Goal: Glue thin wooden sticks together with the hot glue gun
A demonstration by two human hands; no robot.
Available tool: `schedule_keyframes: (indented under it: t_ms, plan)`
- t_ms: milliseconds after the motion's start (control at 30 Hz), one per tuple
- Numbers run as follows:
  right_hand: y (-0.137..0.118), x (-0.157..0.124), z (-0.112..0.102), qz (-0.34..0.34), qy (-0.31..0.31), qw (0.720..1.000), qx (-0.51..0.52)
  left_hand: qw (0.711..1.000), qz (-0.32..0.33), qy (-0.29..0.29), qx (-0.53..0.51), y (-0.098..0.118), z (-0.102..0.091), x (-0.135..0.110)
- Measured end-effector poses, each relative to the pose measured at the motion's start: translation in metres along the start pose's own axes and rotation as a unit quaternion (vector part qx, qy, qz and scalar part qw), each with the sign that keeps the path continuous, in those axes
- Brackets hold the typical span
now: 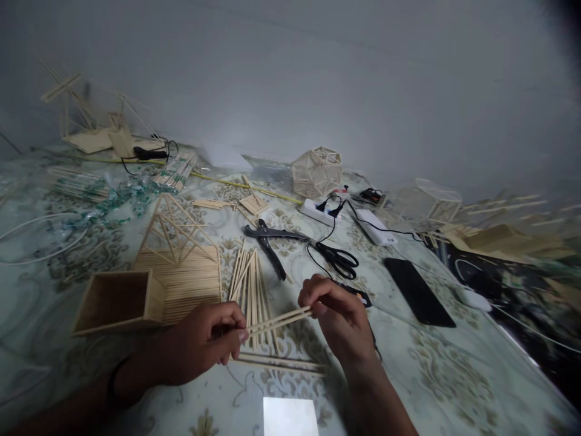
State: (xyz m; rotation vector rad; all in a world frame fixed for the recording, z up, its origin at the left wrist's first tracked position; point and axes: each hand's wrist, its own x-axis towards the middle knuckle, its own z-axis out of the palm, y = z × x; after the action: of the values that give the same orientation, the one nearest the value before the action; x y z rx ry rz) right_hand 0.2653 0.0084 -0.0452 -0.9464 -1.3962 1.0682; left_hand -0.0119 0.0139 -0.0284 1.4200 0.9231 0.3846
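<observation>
Two thin wooden sticks [280, 319] run side by side between my hands, above the table. My left hand [216, 335] pinches their left ends between thumb and fingers. At the other end, my right hand [338, 312] is closed on the sticks' tips. Below them, a few more sticks [281, 363] lie crosswise on the cloth. A loose bundle of sticks [250, 281] spreads out just behind. To the left sit an open wooden box [113, 300] and a flat panel of joined sticks [190, 278], with a triangular stick frame [172, 233] on it.
Pliers [272, 242] and black-handled scissors [338, 259] lie behind my hands. A dark phone [418, 292] rests at right, near power strips [318, 212] with cords. A stick-built polyhedron [316, 171] stands farther back. Packaged sticks [177, 171] lie at the back left. A white square [290, 416] is in front.
</observation>
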Motion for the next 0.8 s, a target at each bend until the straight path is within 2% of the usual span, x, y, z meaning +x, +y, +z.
schedule_keyframes:
  t_ms: [133, 300, 500, 800]
  plan:
    - [-0.004, 0.001, 0.002, -0.013, -0.022, 1.000, 0.016, 1.000, 0.008, -0.010, 0.009, -0.001, -0.001, 0.000]
    - [0.000, 0.005, -0.001, 0.026, 0.021, 0.999, 0.035, 0.997, 0.009, -0.017, 0.071, 0.001, -0.002, -0.003]
    - [0.005, 0.012, 0.003, 0.091, 0.046, 0.991, -0.087, 0.977, 0.023, -0.029, 0.208, 0.010, 0.000, -0.005]
    - [0.004, 0.013, 0.012, 0.099, 0.003, 0.978, -0.183, 0.969, 0.029, -0.028, 0.242, 0.012, 0.000, -0.010]
